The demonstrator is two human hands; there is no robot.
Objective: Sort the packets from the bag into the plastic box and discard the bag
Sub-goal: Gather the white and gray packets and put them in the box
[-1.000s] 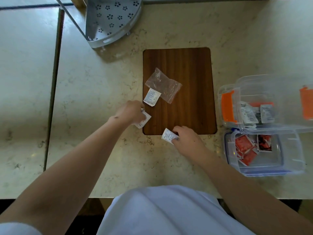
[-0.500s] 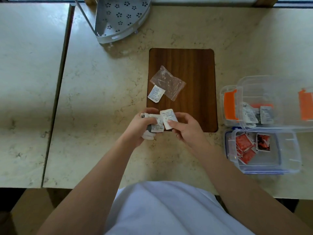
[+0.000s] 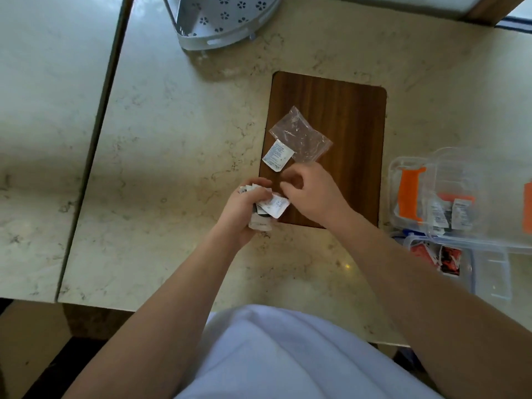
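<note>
My left hand (image 3: 244, 214) grips a bunch of small white packets (image 3: 273, 205) over the near left corner of the wooden board (image 3: 345, 110). Just right of them, my right hand (image 3: 313, 194) hovers with its fingers loosely curled and nothing between them. One more white packet (image 3: 277, 155) lies on the board beside the crumpled clear bag (image 3: 300, 138). At the right stands a clear plastic box (image 3: 408, 168) with orange clips, and white packets (image 3: 460, 213) lie in it.
A second clear box (image 3: 489, 277) with a blue rim sits in front of the first and holds red packets (image 3: 423, 251). A grey perforated corner rack (image 3: 224, 21) stands at the back. A gap (image 3: 95, 139) splits the marble counter on the left.
Both hands came together from picking up packets. The right hand passed its packet to the bunch in the left hand and is now empty, lifted slightly toward the board.
</note>
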